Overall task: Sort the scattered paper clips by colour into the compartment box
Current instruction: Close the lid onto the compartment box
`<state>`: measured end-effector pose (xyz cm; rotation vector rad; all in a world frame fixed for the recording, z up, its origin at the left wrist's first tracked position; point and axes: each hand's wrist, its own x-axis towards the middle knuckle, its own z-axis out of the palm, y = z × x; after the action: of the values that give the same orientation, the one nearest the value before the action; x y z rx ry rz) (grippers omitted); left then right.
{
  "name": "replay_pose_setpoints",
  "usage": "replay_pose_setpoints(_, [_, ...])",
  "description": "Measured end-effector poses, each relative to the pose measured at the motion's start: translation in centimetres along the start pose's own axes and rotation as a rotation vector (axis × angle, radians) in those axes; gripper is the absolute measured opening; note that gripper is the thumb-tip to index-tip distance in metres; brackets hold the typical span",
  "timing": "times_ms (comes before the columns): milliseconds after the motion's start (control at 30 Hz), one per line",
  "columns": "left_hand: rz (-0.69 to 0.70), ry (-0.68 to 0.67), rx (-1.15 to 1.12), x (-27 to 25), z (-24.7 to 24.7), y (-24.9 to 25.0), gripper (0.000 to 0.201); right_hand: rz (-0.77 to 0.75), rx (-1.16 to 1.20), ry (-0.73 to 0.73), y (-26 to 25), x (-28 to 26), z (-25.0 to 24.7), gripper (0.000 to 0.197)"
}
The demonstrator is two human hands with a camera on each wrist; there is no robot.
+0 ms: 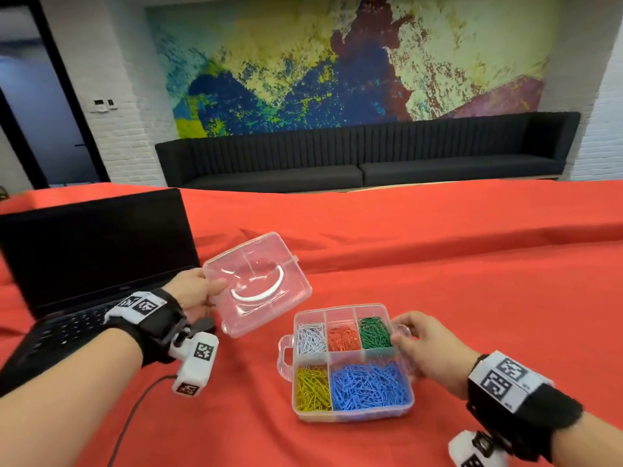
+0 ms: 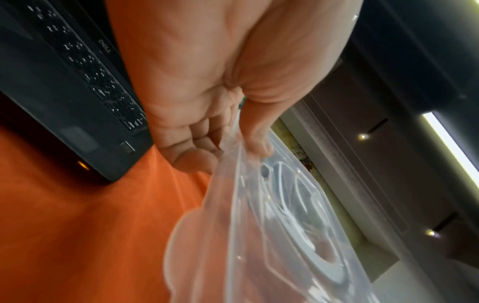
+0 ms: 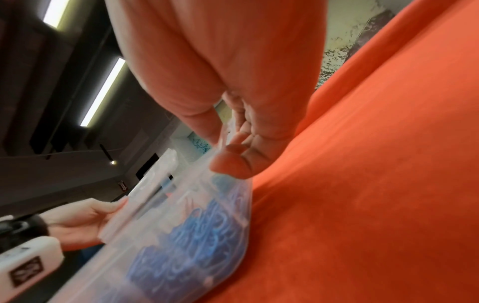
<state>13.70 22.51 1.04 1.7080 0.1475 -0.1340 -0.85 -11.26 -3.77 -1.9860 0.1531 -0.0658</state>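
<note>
A clear compartment box (image 1: 286,357) sits on the red cloth with white (image 1: 310,338), red (image 1: 343,338), green (image 1: 375,333), yellow (image 1: 313,389) and blue (image 1: 369,387) paper clips, each colour in its own compartment. My right hand (image 1: 409,345) grips the box's right side at its latch, thumb on top and fingers under the edge (image 3: 230,166). My left hand (image 1: 199,291) pinches the edge of the clear lid (image 1: 258,284), which it holds tilted in the air up and left of the box. In the left wrist view the thumb (image 2: 256,139) presses on the lid (image 2: 272,235).
An open black laptop (image 1: 94,251) stands at the left, right behind my left hand, with a cable (image 1: 135,409) running over the cloth. The red cloth (image 1: 472,264) covers the whole table. A dark sofa (image 1: 364,153) lines the far wall.
</note>
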Motion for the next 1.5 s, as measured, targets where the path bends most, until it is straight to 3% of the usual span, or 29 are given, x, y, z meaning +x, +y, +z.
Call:
replay_pose_setpoints(167, [-0.098,-0.232,-0.147,-1.8,1.1,0.1,0.016,0.044,0.009,-0.027,0.8,0.9,0.7,0.017])
replay_pose_setpoints(300, [-0.188,-0.424,-0.074,-3.0,3.9,-0.4,0.013,0.110,0.064,0.003,1.4,1.6,0.5,0.020])
replay_pose_setpoints(433, [-0.234,-0.488,-0.006,-4.0,6.6,-1.4,0.016,0.206,0.284,0.008,0.5,1.6,0.0,0.016])
replay_pose_setpoints(533, [-0.225,-0.471,0.013,-4.4,7.8,-2.0,0.010,0.281,0.394,-0.062,-0.4,1.0,-0.5,0.025])
replay_pose_setpoints(667, [-0.127,-0.412,0.123,-5.5,9.0,-2.1,0.008,0.238,0.231,-0.089,-0.3,0.3,-0.2,0.035])
replay_pose_setpoints(733, [-0.017,-0.320,0.312,-6.3,9.7,-2.3,0.017,0.219,0.158,-0.096,-0.1,0.1,0.1,0.046])
replay_pose_setpoints(833, [0.117,-0.132,0.875,-7.0,9.9,-2.4,0.036,0.222,0.079,-0.107,-0.3,0.1,0.2,0.054])
replay_pose_setpoints(900, [0.121,-0.108,1.015,-7.3,9.6,-2.4,0.040,0.243,0.043,-0.109,-0.6,0.1,0.2,0.057])
replay_pose_setpoints(1033, [-0.074,-0.255,0.571,-7.2,9.2,-3.4,0.045,0.295,0.028,-0.113,-1.2,-0.1,-0.1,0.056])
replay_pose_setpoints(1100, [-0.121,-0.287,0.453,-7.2,9.1,-3.5,0.048,0.321,0.027,-0.109,-1.1,-0.1,-0.2,0.057])
replay_pose_setpoints(1200, [-0.115,-0.320,0.391,-7.4,9.3,-3.3,0.053,0.314,-0.002,-0.110,-0.9,0.2,-0.3,0.060])
replay_pose_setpoints(1367, [-0.076,-0.359,0.386,-7.9,9.7,-2.7,0.039,0.279,-0.062,-0.184,-1.4,0.2,-0.3,0.055])
replay_pose_setpoints(1500, [-0.099,-0.320,0.351,-7.9,9.7,-2.7,0.051,0.279,-0.115,-0.236,-1.8,0.7,-0.5,0.047])
